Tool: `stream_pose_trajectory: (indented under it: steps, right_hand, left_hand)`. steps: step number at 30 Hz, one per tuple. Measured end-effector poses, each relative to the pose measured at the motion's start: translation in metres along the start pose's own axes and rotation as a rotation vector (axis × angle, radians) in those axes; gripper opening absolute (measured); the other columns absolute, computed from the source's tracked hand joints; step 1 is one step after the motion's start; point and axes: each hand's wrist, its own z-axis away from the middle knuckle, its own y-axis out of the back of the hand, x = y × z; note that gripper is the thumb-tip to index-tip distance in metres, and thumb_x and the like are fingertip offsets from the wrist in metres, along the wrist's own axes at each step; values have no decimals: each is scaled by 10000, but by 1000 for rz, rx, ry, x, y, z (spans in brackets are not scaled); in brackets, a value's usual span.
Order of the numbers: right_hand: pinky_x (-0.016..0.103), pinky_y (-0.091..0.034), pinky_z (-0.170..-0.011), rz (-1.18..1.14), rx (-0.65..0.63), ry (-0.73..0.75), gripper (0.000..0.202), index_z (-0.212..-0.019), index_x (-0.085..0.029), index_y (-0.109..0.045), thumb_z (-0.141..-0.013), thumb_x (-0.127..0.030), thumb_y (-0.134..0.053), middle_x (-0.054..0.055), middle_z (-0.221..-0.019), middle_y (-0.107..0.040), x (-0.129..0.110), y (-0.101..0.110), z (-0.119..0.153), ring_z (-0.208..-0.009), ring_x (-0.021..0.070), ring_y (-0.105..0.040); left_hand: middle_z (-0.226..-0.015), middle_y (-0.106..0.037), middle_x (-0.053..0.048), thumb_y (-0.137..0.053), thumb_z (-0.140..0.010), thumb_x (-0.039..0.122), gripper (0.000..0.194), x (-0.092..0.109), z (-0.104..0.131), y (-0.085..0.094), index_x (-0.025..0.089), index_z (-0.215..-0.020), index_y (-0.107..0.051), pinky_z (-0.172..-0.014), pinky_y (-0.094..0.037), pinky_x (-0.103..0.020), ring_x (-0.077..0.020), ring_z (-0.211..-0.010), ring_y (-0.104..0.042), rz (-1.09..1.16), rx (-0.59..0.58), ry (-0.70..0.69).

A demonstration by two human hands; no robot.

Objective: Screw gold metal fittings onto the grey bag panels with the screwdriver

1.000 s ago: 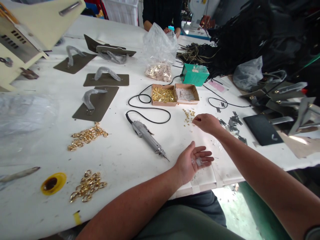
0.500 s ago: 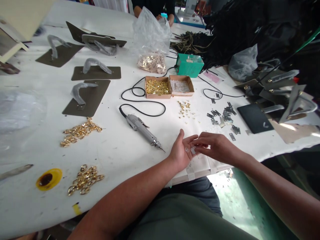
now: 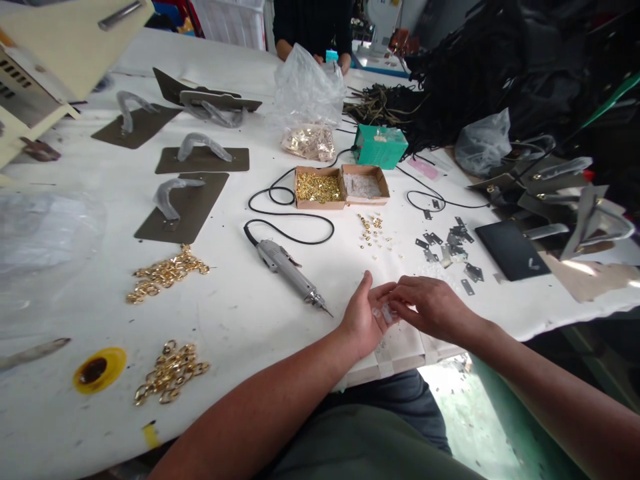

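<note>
My left hand [image 3: 363,322] is palm up near the table's front edge, cupped under a few small clear plastic pieces [image 3: 387,312]. Over that palm, my right hand [image 3: 429,303] has its fingers bent together at the pieces. Its fingertips are partly hidden, so what they pinch is unclear. Left of my hands lies a grey electric screwdriver [image 3: 291,272], its bit pointing toward my left wrist. Beyond my hands, small gold fittings [image 3: 371,227] are scattered on the table. Thin metal plates with holes [image 3: 453,243] lie loose to the right.
Two cardboard boxes stand together, one with gold fittings [image 3: 320,189], the other with clear pieces [image 3: 364,186]. Behind is a green power box [image 3: 381,147] with black cords. Gold chain links [image 3: 173,373], brown panels with wrapped handles [image 3: 183,207] and a yellow tape roll [image 3: 100,371] lie left.
The camera view has tilted up slightly, so everything sits lower. The right fingers have shifted a little over the left palm, where the clear pieces stay.
</note>
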Motion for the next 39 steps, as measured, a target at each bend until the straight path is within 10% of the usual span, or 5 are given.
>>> stream_pose_trajectory:
  steps: [9,23,39]
  right_hand:
    - [322,-340,-677,88,-7,-81,128,-742,-195,-649,-870,-198,-632,24,-761,-646,4,-6,-9,-689,166,-543]
    - [274,-448,-625,-604,-131,-465,250,-763,-228,-716,-807,-470,-760,-13,-713,-680,22,14,-29,-665,152,-594]
    - [270,-354,-594,-222,-70,-578,240,-872,-213,-704,-911,-393,-550,10,-755,-699,69,2,-134,-688,159,-582]
  left_hand:
    - [-811,-741,-150,-353,-1048,598,695,0,0,0,48,-922,-759,-780,-516,-327,-212,-736,-687,-16,-44,-1]
    - [-943,-754,-152,-440,-1056,406,472,-2,0,-3,55,-995,-750,-884,-553,-384,-256,-889,-744,-60,73,1]
    - [-1090,-755,-185,-496,-1031,387,390,-1,4,-6,69,-1017,-720,-947,-532,-403,-271,-946,-753,-129,60,31]
